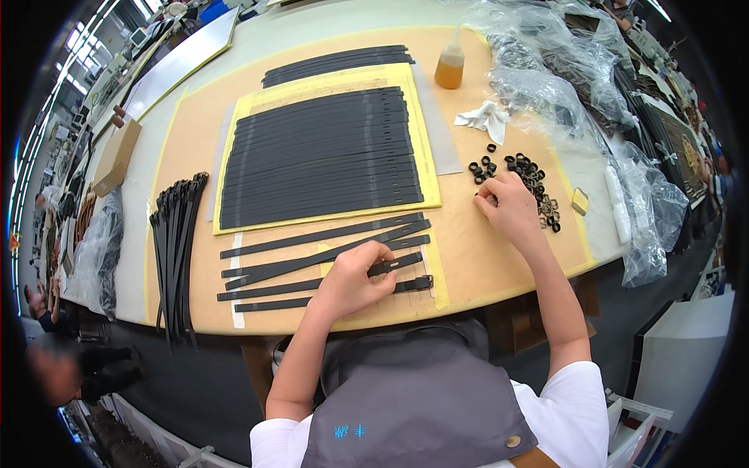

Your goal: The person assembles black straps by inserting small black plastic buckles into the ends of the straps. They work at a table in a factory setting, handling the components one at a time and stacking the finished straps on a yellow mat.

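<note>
Several black straps (312, 236) lie loosely side by side at the near side of the table, two of them crossing. My left hand (351, 282) is closed around one black strap (406, 262), whose slotted right end sticks out past the fingers. Below it, the nearest strap (417, 285) has a loop and metal buckle parts at its right end. My right hand (509, 209) pinches a small black loop (477, 196), mostly hidden by the fingertips. It hovers at the left edge of a pile of black loops (528, 168) and metal buckles (551, 210).
A yellow-edged board (429, 187) carries rows of black straps; more straps (335, 65) lie behind it. Hanging over the near left edge is a strap bundle (178, 242). A bottle of amber liquid (449, 69), white cloth (485, 118), yellow block (580, 201) and clear plastic (538, 70) stand right.
</note>
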`<state>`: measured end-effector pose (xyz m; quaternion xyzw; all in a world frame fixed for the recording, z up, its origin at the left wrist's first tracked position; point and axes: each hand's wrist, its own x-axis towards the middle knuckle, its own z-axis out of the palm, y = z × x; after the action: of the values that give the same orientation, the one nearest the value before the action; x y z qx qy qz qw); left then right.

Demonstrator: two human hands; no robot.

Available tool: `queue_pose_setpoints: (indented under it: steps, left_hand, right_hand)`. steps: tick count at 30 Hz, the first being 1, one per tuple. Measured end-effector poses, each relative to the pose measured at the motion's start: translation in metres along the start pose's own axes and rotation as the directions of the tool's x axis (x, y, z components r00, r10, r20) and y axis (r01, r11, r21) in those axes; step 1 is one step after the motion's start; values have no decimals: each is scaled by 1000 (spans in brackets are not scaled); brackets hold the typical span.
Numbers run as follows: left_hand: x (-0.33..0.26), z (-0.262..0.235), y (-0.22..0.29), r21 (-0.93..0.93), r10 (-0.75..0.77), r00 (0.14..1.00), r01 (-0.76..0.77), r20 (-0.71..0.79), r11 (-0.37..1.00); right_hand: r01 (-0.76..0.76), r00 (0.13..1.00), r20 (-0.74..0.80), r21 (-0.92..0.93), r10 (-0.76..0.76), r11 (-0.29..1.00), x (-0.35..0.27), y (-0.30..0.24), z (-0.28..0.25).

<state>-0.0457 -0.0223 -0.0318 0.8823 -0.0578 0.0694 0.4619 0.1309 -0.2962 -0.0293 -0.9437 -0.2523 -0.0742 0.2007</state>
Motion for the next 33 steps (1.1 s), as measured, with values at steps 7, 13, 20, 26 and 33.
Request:
queue_pose_setpoints:
  steps: [7,13,20,26,33]
  left_hand:
    - [6,-3,2,-38,-31,999,32,34,999]
    - [3,10,-8,-67,31,999,-32,-13,997]
    - [7,13,-10,-58,41,999,-41,-8,997]
    - [7,13,-9,0,43,999,-43,3,999]
    - [8,17,-7,-14,59,998,-59,17,998]
  right_hand:
    - [-8,992,120,398,-44,917,-45,-26,7]
    - [-92,984,-112,355,140,930,-34,-5,-8]
    - [-204,978,47,76,201,976,-43,3,-19]
    - [-65,996,71,253,49,965,-57,6,-5]
    - [217,974,43,124,-223,968,-63,15,-14]
